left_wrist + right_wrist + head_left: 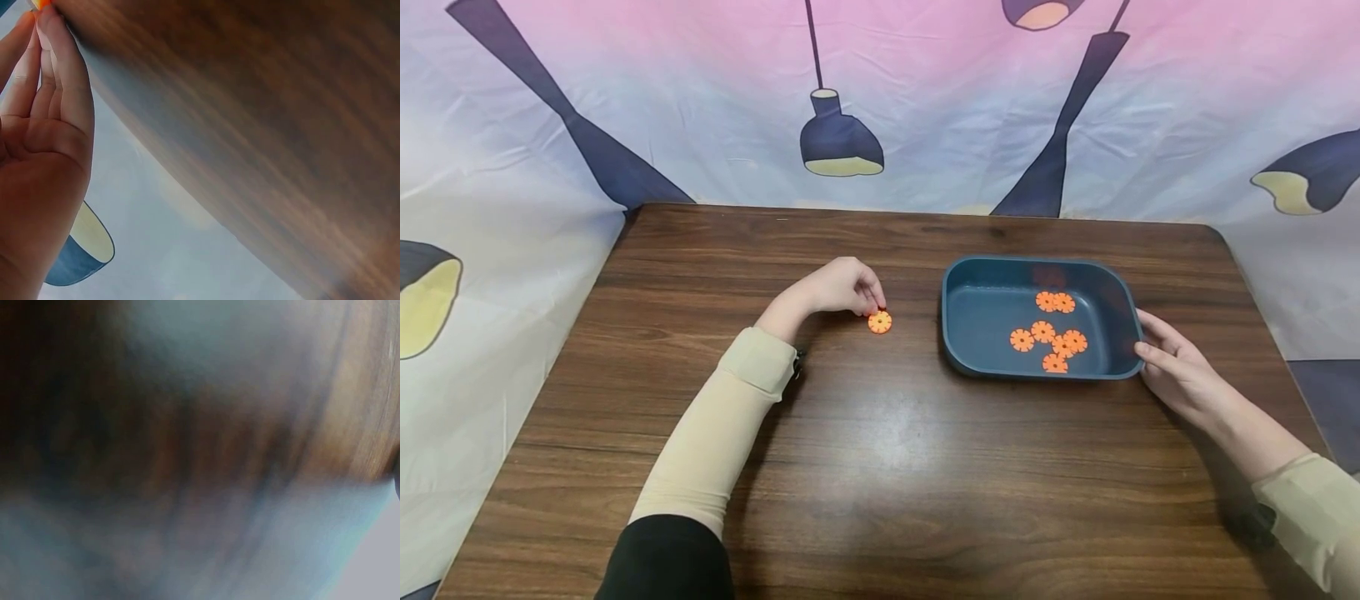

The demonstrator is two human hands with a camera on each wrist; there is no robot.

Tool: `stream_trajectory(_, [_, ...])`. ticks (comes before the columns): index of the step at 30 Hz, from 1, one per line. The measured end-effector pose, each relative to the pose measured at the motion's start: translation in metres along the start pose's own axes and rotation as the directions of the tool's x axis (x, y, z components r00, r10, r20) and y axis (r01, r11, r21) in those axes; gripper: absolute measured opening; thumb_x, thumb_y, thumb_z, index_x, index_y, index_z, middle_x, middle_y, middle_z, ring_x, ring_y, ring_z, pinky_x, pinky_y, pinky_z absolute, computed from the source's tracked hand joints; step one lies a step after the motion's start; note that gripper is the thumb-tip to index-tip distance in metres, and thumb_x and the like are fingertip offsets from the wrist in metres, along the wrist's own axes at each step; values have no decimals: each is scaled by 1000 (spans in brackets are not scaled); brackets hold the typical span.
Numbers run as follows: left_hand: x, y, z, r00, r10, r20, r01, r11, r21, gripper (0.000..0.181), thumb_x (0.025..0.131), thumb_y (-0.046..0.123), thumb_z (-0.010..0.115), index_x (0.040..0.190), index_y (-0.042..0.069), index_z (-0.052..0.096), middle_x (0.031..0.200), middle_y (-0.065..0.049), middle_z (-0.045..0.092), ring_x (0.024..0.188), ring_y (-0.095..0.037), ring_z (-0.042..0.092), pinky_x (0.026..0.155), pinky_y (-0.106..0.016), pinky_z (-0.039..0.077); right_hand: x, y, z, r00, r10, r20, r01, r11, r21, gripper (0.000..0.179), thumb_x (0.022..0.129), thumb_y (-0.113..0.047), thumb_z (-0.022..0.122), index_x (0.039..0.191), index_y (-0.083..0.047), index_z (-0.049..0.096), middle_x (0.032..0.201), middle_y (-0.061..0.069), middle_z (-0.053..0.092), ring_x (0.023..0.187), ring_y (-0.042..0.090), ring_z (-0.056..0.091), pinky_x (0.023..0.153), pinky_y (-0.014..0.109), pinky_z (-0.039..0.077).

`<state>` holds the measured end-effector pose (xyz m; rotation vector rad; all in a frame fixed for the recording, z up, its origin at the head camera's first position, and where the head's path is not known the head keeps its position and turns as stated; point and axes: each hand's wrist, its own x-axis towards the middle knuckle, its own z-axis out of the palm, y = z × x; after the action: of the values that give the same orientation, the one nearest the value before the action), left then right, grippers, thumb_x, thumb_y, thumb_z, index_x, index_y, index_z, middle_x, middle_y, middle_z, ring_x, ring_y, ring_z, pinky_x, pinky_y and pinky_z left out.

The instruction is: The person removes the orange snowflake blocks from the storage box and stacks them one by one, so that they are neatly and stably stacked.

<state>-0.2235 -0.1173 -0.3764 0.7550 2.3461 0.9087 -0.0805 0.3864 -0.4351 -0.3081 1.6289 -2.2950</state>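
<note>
My left hand is over the middle of the table, left of a dark blue tray, and pinches an orange notched disc between thumb and fingertips. In the left wrist view only a sliver of orange shows at the fingertips of the left hand. The blue tray lies on the table with several similar orange discs inside, some overlapping. At the tray's right end, my right hand grips the wall, its thumb at the rim. The right wrist view is blurred and does not show this grip.
The brown wood-grain table extends in front of and around the tray. Behind it hangs a pastel cloth printed with dark lamps. Light sleeves cover both forearms.
</note>
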Motion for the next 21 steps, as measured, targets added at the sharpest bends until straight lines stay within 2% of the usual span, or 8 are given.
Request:
stream_trajectory(4, [2,2,-2,1000,9,-15,-9,1000,-5,14,92,-3,70,101,-1,80,89,-12,78,73,-10,67,71,-23,57,0,-1,0,1000,4,-1,-4,1000,-3,50,111,5,39,153,-19,54,144,-7,66,128,1,62,106,13,46])
stream_trajectory(9, [9,10,-7,998,55,-31,-55,998,5,15,92,-1,70,102,-1,80,89,-11,79,74,-11,69,72,-24,58,0,-1,1,1000,4,2,-4,1000,3,50,110,5,39,152,-19,54,143,-7,67,127,1,63,105,13,47])
stream_trajectory(15, [20,33,-11,990,119,-75,-115,992,58,15,94,1,72,106,-1,80,94,-12,80,84,-19,74,82,-30,60,-1,-1,1,1000,9,-5,-9,1000,3,50,110,4,40,151,-20,55,143,-8,67,126,1,63,104,13,47])
stream_trajectory(21, [32,57,-5,976,187,-109,-180,981,72,14,96,3,73,108,0,80,104,-13,80,95,-25,75,91,-34,61,0,1,0,1000,-4,0,4,1000,10,51,110,6,39,152,-19,55,144,-8,67,126,2,63,105,14,47])
